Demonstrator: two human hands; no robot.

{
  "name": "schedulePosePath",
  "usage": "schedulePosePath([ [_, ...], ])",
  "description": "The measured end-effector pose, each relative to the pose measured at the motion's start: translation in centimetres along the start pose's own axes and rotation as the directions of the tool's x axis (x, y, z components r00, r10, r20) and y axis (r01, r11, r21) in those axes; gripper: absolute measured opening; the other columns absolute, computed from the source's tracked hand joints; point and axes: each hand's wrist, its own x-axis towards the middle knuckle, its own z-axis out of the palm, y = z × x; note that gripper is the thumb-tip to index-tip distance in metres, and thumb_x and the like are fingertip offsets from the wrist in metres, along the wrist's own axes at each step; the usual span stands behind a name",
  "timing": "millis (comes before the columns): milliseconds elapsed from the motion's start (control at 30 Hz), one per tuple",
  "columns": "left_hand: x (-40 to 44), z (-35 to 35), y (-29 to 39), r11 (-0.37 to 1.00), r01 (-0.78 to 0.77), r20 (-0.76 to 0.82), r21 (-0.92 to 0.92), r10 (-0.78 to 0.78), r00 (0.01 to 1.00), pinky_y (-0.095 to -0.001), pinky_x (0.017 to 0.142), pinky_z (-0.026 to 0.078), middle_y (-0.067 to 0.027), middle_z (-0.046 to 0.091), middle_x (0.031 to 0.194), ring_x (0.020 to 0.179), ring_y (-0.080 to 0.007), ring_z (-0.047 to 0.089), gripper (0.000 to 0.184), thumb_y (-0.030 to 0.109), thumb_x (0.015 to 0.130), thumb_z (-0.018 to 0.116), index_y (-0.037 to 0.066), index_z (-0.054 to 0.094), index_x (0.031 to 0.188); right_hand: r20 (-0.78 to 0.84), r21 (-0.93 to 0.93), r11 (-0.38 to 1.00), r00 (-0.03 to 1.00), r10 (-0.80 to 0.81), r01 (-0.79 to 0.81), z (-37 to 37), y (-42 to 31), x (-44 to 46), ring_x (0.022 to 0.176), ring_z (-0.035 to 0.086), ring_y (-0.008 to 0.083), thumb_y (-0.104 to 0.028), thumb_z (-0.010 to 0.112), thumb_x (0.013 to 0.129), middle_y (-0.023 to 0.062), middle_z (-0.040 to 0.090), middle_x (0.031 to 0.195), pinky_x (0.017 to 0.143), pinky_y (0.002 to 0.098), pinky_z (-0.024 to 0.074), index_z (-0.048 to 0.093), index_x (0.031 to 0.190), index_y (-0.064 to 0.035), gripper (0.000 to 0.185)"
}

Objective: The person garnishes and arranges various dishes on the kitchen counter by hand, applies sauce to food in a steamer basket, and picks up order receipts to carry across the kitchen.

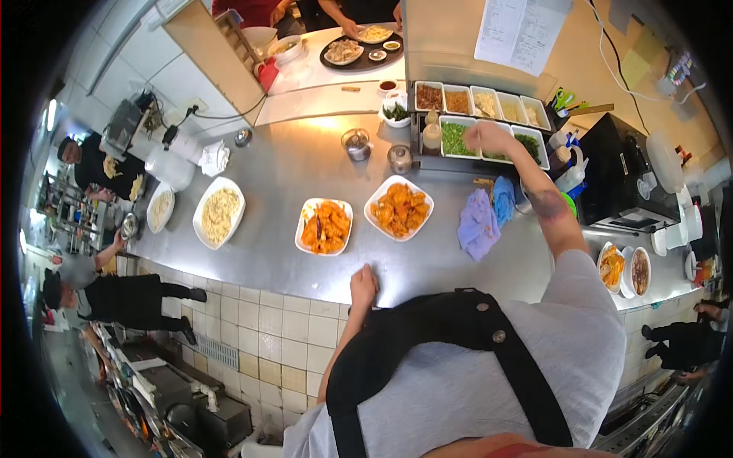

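Observation:
My right hand (489,138) reaches over the white container of chopped green onions (456,139), its fingers curled together; anything inside them is hidden. Beside that container is one with darker green herbs (528,145), and a squeeze bottle (431,133) stands to the left. My left hand (364,287) rests closed at the counter's front edge, with nothing visible in it. Between my hands and to the left sit two white bowls of orange, sauce-coated fried pieces, one nearer the garnishes (399,208) and one farther left (325,227).
A steel counter (282,164) runs across. Crumpled blue-purple cloths (479,223) lie right of the bowls. To the left are a dish of pale rice-like food (220,214) and a jug-like white appliance (172,164). Co-workers stand left and right; another's hand (351,29) touches a plate on a tray.

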Motion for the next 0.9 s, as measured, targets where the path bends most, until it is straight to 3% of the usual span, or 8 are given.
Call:
schedulePosePath([
  [67, -0.9, 0.2, 0.7, 0.998, 0.063, 0.039, -0.023, -0.062, 0.997, -0.031, 0.041, 0.037, -0.0052, 0.046, 0.042, 0.037, -0.0143, 0.043, 0.053, 0.029, 0.094, 0.034, 0.004, 0.047, 0.049, -0.41, 0.007, 0.991, 0.903, 0.126, -0.135, -1.1, 1.6, 5.2, 0.076, 0.064, 0.0279, -0.027, 0.058, 0.078, 0.015, 0.066, 0.082, 0.07, 0.0378, 0.0494, 0.067, 0.084, -0.0038, 0.025],
  [167, -1.4, 0.3, 2.3, 0.999, -0.031, 0.067, 0.038, 0.029, 0.997, -0.0318, 0.044, 0.038, -0.0063, 0.047, 0.045, 0.041, -0.0167, 0.046, 0.045, 0.021, 0.087, 0.033, 0.004, 0.047, 0.049, -0.395, -0.155, 0.862, 0.83, 0.395, -0.483, 1.2, 5.9, 10.9, 0.076, 0.063, 0.0339, -0.027, 0.054, 0.079, 0.018, 0.065, 0.082, 0.069, 0.0436, 0.05, 0.067, 0.077, -0.0041, 0.026],
  [233, -1.3, 0.1, 2.9, 0.998, 0.008, 0.064, -0.06, -0.004, 0.998, -0.0333, 0.045, 0.038, -0.0079, 0.05, 0.047, 0.044, -0.0185, 0.047, 0.047, 0.022, 0.088, 0.029, 0.004, 0.047, 0.048, -0.403, -0.346, 0.852, 0.882, 0.245, -0.394, 4.6, 10.0, 13.6, 0.076, 0.065, 0.0333, -0.022, 0.047, 0.082, 0.0199, 0.065, 0.083, 0.065, 0.0447, 0.0516, 0.068, 0.078, -0.0035, 0.029],
  [300, -0.1, 0.8, 1.2, 0.906, 0.065, 0.147, -0.419, -0.003, 0.989, -0.028, 0.044, 0.04, -0.0079, 0.051, 0.053, 0.045, -0.0155, 0.047, 0.035, 0.017, 0.09, 0.032, 0.004, 0.051, 0.063, -0.502, -0.212, 0.842, 0.795, 0.341, -0.495, 4.2, 9.3, 14.3, 0.078, 0.065, 0.0329, -0.016, 0.049, 0.08, 0.0197, 0.066, 0.084, 0.068, 0.0441, 0.0523, 0.068, 0.079, -0.0033, 0.023],
  [500, 1.8, 2.5, 2.3, 0.915, 0.258, 0.358, -0.311, -0.139, 0.923, -0.0288, 0.061, 0.047, -0.0126, 0.062, 0.086, 0.063, -0.0152, 0.056, 0.029, 0.027, 0.093, 0.036, 0.006, 0.048, 0.108, -0.547, -0.093, 0.764, 0.674, 0.496, -0.638, 0.6, 6.3, 13.4, 0.081, 0.065, 0.0315, -0.015, 0.051, 0.08, 0.018, 0.066, 0.085, 0.069, 0.0412, 0.0528, 0.069, 0.082, -0.0048, 0.021],
  [633, 3.0, 3.5, 4.2, 0.894, 0.355, 0.415, -0.273, -0.223, 0.882, -0.0337, 0.073, 0.048, -0.0162, 0.06, 0.099, 0.079, -0.0192, 0.058, 0.039, 0.032, 0.093, 0.033, 0.005, 0.04, 0.12, -0.616, -0.23, 0.778, 0.706, 0.349, -0.585, -1.6, 4.9, 13.1, 0.075, 0.066, 0.031, -0.015, 0.049, 0.082, 0.0151, 0.066, 0.084, 0.065, 0.0402, 0.053, 0.068, 0.079, -0.0061, 0.021],
  [733, 6.4, 5.0, 0.7, 0.711, 0.584, 0.583, -0.392, -0.299, 0.756, -0.0365, 0.085, 0.045, -0.0212, 0.055, 0.11, 0.096, -0.0242, 0.055, 0.046, 0.034, 0.093, 0.031, 0.003, 0.033, 0.127, -0.701, -0.246, 0.765, 0.654, 0.284, -0.595, -0.7, 6.9, 13.7, 0.072, 0.065, 0.0312, -0.016, 0.047, 0.084, 0.0136, 0.065, 0.081, 0.063, 0.0407, 0.0525, 0.064, 0.076, -0.0059, 0.021],
  [900, 4.3, 5.5, 9.2, 0.466, 0.424, 0.397, -0.777, -0.16, 0.904, -0.0428, 0.101, 0.034, -0.0275, 0.04, 0.126, 0.115, -0.0349, 0.045, 0.059, 0.038, 0.088, 0.041, -0.003, 0.031, 0.129, -0.622, 0.048, 0.773, 0.587, 0.518, -0.632, 3.7, 9.4, 14.7, 0.085, 0.063, 0.0356, -0.02, 0.05, 0.081, 0.0194, 0.064, 0.089, 0.072, 0.0439, 0.0511, 0.065, 0.081, -0.0036, 0.022],
])
